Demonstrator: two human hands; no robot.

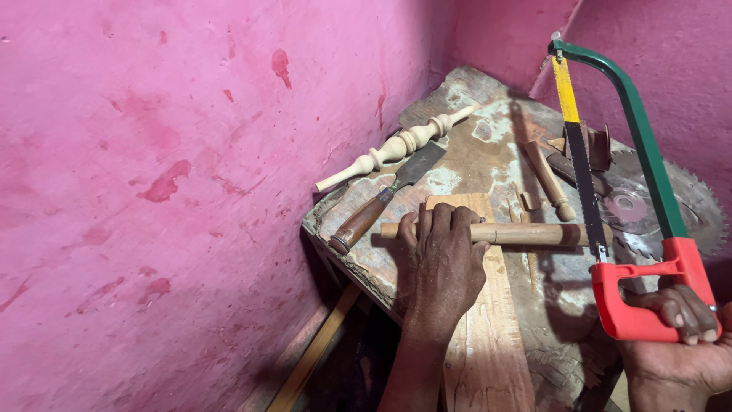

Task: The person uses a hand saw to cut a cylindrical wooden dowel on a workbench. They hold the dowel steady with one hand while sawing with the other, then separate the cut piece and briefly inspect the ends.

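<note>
Your worktop (488,152) is a worn, paint-flecked slab wedged into the corner of pink walls (152,152), and a wooden plank (480,336) runs from its near edge toward the middle. Across the plank's far end lies the wooden dowel (526,233), parallel to the near edge. Your left hand (441,267) presses it down, fingers curled over the top and pinching it against the plank. Your right hand (679,336) has its fingers wrapped tight round the red handle of the hacksaw (648,191), whose blade sits on the dowel's right part, over a dark band. Keep the blade square to the dowel, bear down harder with the left hand so the round stock cannot roll, and keep those fingers well apart from the blade. Toward the far left edge lie a turned spindle (396,146) and a chisel (381,202); near the right edge, a circular saw blade (648,206) and a small turned peg (550,183). The right wrist is cut off at the frame's corner, and whether the teeth have bitten into the wood is hard to make out
</note>
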